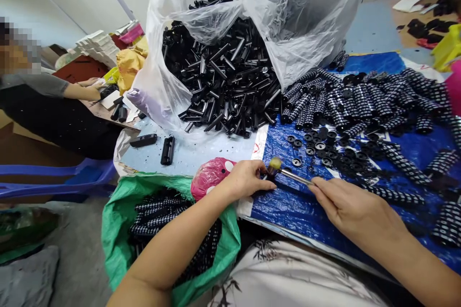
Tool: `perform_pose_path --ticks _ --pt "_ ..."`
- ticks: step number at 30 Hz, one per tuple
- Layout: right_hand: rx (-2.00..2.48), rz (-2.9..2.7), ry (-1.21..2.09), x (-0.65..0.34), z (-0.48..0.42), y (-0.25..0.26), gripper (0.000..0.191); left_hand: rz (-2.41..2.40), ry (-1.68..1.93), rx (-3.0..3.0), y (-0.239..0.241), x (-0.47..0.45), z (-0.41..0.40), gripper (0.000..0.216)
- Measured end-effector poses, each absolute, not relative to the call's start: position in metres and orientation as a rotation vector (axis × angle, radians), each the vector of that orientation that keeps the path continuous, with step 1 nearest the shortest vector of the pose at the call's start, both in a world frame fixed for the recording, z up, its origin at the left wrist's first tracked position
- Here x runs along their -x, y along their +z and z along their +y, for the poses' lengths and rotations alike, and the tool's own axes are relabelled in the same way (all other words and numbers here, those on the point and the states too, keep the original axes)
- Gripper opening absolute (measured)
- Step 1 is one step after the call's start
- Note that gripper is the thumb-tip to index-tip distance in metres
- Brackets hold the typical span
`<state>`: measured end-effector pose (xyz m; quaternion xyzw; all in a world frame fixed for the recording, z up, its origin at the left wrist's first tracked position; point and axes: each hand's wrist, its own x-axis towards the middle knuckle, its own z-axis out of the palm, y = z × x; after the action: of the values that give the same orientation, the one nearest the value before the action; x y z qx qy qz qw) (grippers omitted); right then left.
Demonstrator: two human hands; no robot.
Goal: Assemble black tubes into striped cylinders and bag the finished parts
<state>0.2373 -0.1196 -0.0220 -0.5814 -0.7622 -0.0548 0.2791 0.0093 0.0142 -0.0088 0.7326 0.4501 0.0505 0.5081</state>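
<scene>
My left hand (248, 178) rests on the blue tarp (298, 211), its fingers pinched round a small black part (266, 178) held against the sheet. My right hand (344, 204) grips the thin metal handle of a small hammer (284, 171). The hammer's yellowish head sits right on top of the black part, between my two hands. Loose black ring caps (311, 146) lie just beyond the hammer.
A big clear plastic bag (288, 14) spills black tubes (223, 86). Rows of black-and-white patterned rollers (363, 100) cover the right side. A green sack (115, 230) below holds more rollers beside a pink bag (211, 177). Another person (46, 100) works at the left.
</scene>
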Motion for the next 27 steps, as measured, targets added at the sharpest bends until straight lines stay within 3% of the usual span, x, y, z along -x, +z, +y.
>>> perform_pose_path --ticks 6,12,16,20,23,27 --pt "1.266 -1.965 -0.029 -0.221 -0.126 -0.006 0.028 1.049 0.081 -1.874 -0.014 -0.011 0.027 0.030" --pt "1.268 -2.203 0.066 -0.212 -0.132 -0.023 0.015 1.069 0.044 -2.005 -0.007 -0.020 0.023 0.029" --pt "1.207 -2.183 0.195 -0.231 -0.138 -0.027 0.016 0.925 -0.087 -1.999 0.028 0.011 0.029 0.017" --pt "1.241 -2.185 0.195 -0.255 -0.144 -0.037 0.013 0.611 -0.403 -1.601 0.072 0.074 0.042 0.020" --pt "1.285 -2.181 0.250 -0.261 -0.146 -0.045 0.012 0.749 -0.198 -1.549 0.081 0.089 0.049 0.025" --pt "1.310 -2.202 0.329 -0.259 -0.141 -0.043 0.016 1.285 0.367 -1.968 0.057 0.045 0.069 0.021"
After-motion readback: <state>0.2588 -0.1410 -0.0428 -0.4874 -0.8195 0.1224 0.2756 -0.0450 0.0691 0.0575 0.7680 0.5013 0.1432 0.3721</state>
